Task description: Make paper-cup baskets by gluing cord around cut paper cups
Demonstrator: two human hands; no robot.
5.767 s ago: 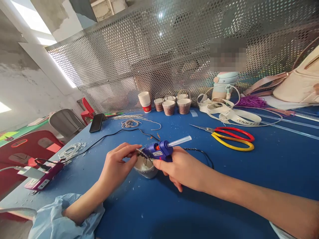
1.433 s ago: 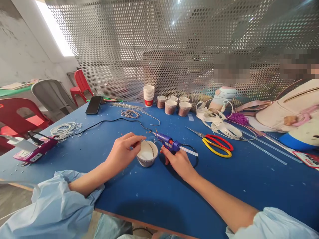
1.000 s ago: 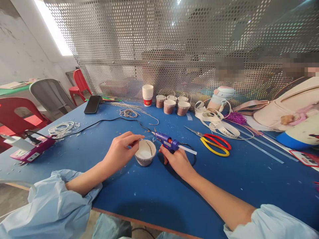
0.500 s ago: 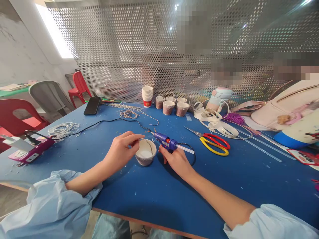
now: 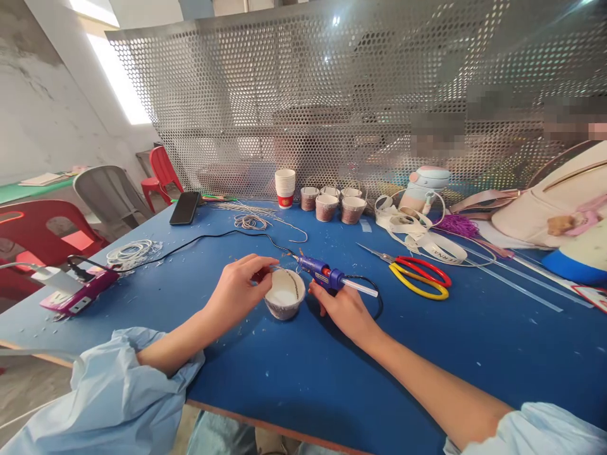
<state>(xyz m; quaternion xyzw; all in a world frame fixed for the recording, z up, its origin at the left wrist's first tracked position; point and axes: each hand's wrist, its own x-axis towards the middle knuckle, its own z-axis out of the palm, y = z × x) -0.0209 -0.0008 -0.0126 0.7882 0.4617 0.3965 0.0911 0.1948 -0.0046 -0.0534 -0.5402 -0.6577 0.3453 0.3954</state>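
A small paper cup (image 5: 284,309), white inside and brownish-grey speckled outside, stands upright on the blue table before me. A thin dark cord runs along its inner right wall. My left hand (image 5: 239,281) is at the cup's left rim, thumb and fingers pinched together; whatever lies between the fingertips is too small to make out. On the cup's right side, my right hand (image 5: 348,309) grips a blue hot glue gun (image 5: 320,272). Its nozzle points left, just over the far right of the rim, and a clear glue stick (image 5: 360,287) sticks out of its back.
Scissors (image 5: 417,275) with red and yellow handles lie to the right, near white ribbon (image 5: 412,227) and clear glue sticks. Behind stand several finished-looking cups (image 5: 327,207) and a cup stack (image 5: 285,189). A black cable runs left to a purple power strip (image 5: 88,294). A phone (image 5: 185,208) lies far left.
The whole view has shifted slightly, with things appearing a little to the right and lower. Both hands, the cup and the glue gun keep nearly the same positions relative to each other.
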